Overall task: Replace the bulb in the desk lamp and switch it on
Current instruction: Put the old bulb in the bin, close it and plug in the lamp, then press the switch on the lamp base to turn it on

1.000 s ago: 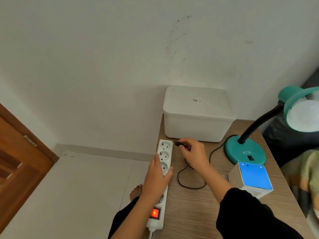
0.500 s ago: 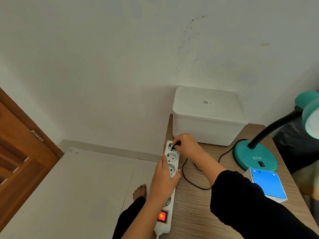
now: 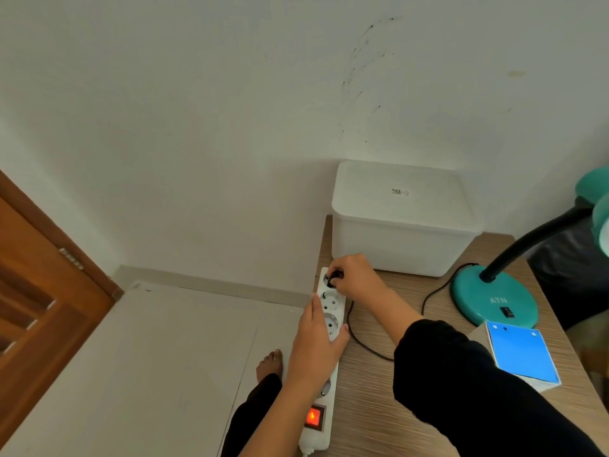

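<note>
A white power strip (image 3: 333,305) lies along the left edge of the wooden table (image 3: 369,420), its red switch (image 3: 313,416) lit. My left hand (image 3: 314,349) grips the strip around its middle. My right hand (image 3: 354,278) pinches the lamp's black plug (image 3: 334,278) at the strip's farthest socket. The black cord (image 3: 359,341) loops across the table to the teal desk lamp's base (image 3: 494,300). The lamp's black neck (image 3: 534,239) rises to the right; its teal shade (image 3: 598,206) is cut off by the frame edge and the bulb is barely seen.
A white lidded plastic box (image 3: 400,219) stands against the wall at the table's back. A blue-topped bulb carton (image 3: 520,357) rests in front of the lamp base. A wooden door (image 3: 36,291) is at the left, and my foot (image 3: 270,362) is on the pale floor.
My right hand has carried the plug from above the table to the farthest socket. My view has shifted left, pushing the lamp shade mostly out of frame.
</note>
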